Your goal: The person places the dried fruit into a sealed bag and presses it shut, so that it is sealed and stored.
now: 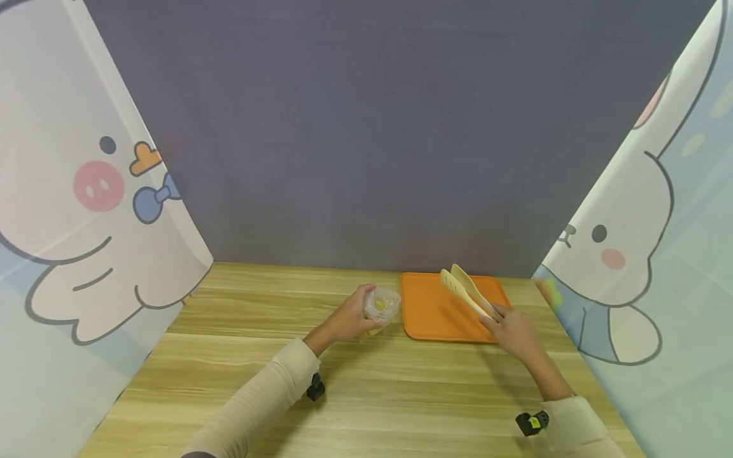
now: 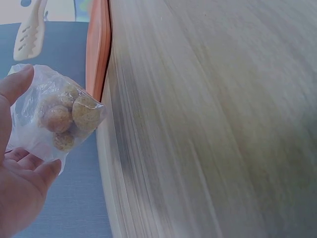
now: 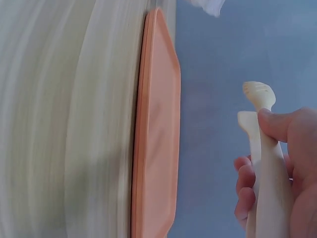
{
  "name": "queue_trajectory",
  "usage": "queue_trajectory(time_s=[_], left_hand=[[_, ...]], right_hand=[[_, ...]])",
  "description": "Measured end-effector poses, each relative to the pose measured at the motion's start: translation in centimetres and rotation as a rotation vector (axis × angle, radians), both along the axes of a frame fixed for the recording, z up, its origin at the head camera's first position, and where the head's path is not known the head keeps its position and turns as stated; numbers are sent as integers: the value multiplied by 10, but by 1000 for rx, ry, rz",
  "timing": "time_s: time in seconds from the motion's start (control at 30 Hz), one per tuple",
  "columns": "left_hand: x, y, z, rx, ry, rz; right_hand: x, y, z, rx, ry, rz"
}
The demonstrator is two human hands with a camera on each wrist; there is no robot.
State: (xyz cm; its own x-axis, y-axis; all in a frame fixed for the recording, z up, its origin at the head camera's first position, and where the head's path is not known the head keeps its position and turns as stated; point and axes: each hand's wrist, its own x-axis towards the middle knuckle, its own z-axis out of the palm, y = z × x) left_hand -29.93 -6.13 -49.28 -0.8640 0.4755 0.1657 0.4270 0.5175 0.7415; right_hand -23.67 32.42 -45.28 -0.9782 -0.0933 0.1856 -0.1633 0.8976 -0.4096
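In my left hand I hold a clear plastic bag by its sides, thumb across from the fingers. Several round, brownish-yellow balls show through the plastic at its bottom. My right hand grips a pair of cream tongs by the arms, thumb on one side and fingers on the other. The tongs' two heads point up and to the left, spread apart, above an orange tray. The bag is just left of the tray in the head view.
The tray lies toward the back right of a wood-grain table. A dark grey panel rises behind the table. Printed cartoon panels stand on the left and right sides.
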Motion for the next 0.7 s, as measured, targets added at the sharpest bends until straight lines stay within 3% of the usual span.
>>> queue_trajectory(time_s=[0.37, 0.7], left_hand=[[-1, -2, -1, 8, 6, -1], [-1, -2, -2, 7, 23, -12]], right_hand=[[-7, 38, -15, 19, 57, -96], [-9, 72, -27, 62, -25, -213]])
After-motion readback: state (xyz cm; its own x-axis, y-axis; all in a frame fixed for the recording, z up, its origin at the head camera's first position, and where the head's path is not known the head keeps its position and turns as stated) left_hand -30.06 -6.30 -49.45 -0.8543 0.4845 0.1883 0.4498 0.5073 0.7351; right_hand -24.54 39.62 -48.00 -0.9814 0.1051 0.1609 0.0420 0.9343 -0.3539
